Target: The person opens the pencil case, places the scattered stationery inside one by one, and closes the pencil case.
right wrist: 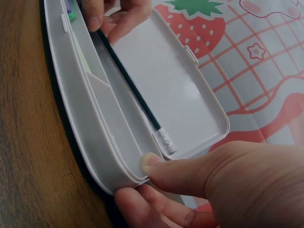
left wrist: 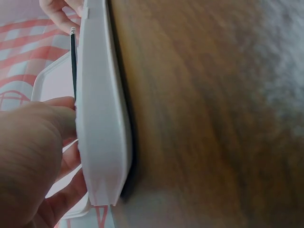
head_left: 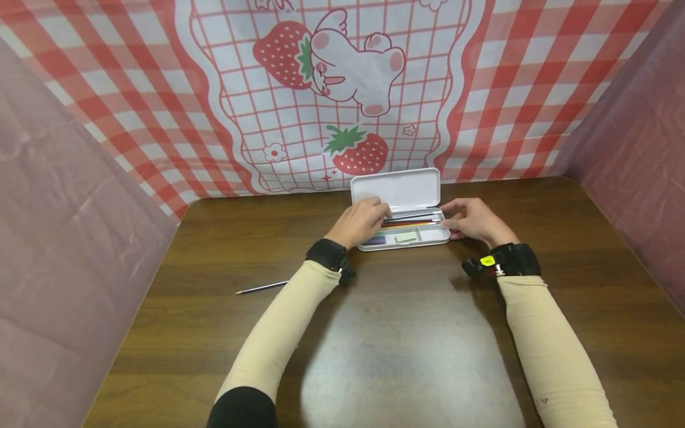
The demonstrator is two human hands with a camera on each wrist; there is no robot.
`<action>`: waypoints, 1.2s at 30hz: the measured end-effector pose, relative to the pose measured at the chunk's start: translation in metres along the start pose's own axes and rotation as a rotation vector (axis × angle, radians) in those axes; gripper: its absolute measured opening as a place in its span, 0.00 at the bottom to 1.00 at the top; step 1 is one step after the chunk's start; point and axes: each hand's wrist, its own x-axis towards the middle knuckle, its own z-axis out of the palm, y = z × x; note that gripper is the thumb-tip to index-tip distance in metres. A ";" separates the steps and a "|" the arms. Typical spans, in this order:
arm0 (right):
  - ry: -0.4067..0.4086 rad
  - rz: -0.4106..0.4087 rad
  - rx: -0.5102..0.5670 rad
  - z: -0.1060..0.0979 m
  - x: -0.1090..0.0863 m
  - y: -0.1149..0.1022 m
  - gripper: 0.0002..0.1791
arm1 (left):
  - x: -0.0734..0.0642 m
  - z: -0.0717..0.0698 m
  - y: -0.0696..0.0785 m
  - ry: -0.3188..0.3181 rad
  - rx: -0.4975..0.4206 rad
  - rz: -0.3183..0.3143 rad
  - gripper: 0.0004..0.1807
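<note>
An open white pencil case (head_left: 350,245) stands at the back of the table, its lid (head_left: 396,189) tipped up against the cloth. My left hand (head_left: 361,221) pinches a dark pencil (right wrist: 133,90) near one end, over the long rear compartment. The pencil's white eraser end points to the right, and in the right wrist view it overlaps the lid's hinge side. With thumb above and fingers below, my right hand (head_left: 473,221) grips the case's right end. Yellow and red pencils (head_left: 409,224) lie in the case, partly behind the left hand.
A light green block (head_left: 405,236) and a purple item (head_left: 376,241) sit in the case's front compartments. Another pencil (head_left: 261,288) lies on the brown table (head_left: 203,339), left of the left forearm. A red checked cloth (head_left: 514,119) hangs directly behind the case.
</note>
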 end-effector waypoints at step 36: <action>-0.001 -0.020 0.007 0.001 0.001 -0.001 0.30 | -0.002 -0.017 0.017 -0.061 0.127 -0.014 0.13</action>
